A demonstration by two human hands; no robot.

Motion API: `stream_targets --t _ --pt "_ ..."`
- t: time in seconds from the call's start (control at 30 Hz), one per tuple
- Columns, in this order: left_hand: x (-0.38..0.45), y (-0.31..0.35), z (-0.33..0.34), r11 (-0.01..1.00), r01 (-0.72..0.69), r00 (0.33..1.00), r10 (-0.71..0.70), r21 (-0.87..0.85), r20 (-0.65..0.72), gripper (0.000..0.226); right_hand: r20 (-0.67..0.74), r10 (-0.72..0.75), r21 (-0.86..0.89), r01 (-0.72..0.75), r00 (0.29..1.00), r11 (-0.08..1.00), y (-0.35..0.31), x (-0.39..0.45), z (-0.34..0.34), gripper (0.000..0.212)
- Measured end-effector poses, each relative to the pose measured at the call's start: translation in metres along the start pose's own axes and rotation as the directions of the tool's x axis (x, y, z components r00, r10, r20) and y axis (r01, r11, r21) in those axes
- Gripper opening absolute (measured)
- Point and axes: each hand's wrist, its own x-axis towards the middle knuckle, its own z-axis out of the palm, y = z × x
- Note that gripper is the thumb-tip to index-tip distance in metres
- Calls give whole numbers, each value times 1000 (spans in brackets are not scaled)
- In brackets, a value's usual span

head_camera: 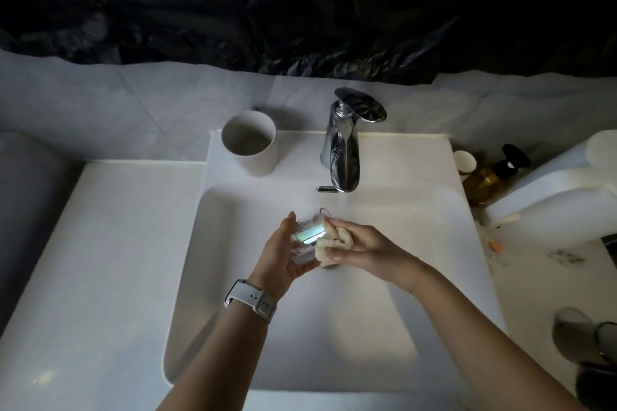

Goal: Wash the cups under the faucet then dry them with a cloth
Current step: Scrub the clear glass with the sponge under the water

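My left hand [280, 253] grips a small clear glass cup [309, 235] lying on its side over the white sink basin [434, 277], just in front of the chrome faucet [344, 157]. My right hand [364, 245] holds a crumpled beige cloth [329, 245] and presses it into the cup's mouth. No water is seen running from the faucet. A white ceramic cup [252, 143] stands upright on the sink's back ledge, left of the faucet.
An amber pump bottle [490, 177] and a small white container [464, 161] stand at the right of the sink, beside a white toilet tank [551, 197]. White counter [100, 260] lies to the left. Slippers [581, 337] are on the floor at the lower right.
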Motion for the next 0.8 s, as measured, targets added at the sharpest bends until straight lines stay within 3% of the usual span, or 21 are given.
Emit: stream_targets --t 0.17,0.27,0.33,0.43,0.53,0.63,0.7,0.73,0.8 --pt "-1 2 13 997 57 998 -58 56 5 39 -37 -18 -120 13 999 993 -6 12 -2 52" --pt "3 9 17 992 79 997 -80 102 -2 45 34 -29 -69 32 999 997 -7 15 -3 28" --pt "5 13 19 987 92 996 -90 130 -20 50 58 -32 -42 34 998 999 -2 16 -5 24" --pt "10 16 23 984 104 994 -99 143 -43 47 -99 -110 -303 75 989 950 9 16 -12 20" --pt "12 17 28 989 90 995 -85 116 -46 39 -272 -331 -530 146 904 835 18 9 -14 30" --pt "14 15 29 993 85 996 -81 78 -47 34 -370 -563 -512 343 739 788 27 8 -14 43" --pt "16 12 30 992 112 993 -110 65 -41 33 -470 -564 -459 358 679 813 28 10 -12 40" --pt "14 11 32 990 124 992 -121 74 -36 32 -512 -506 -393 335 694 856 28 10 -11 39" --pt "11 9 34 989 126 992 -125 82 -20 32 -514 -319 -161 276 796 948 22 8 -7 42"
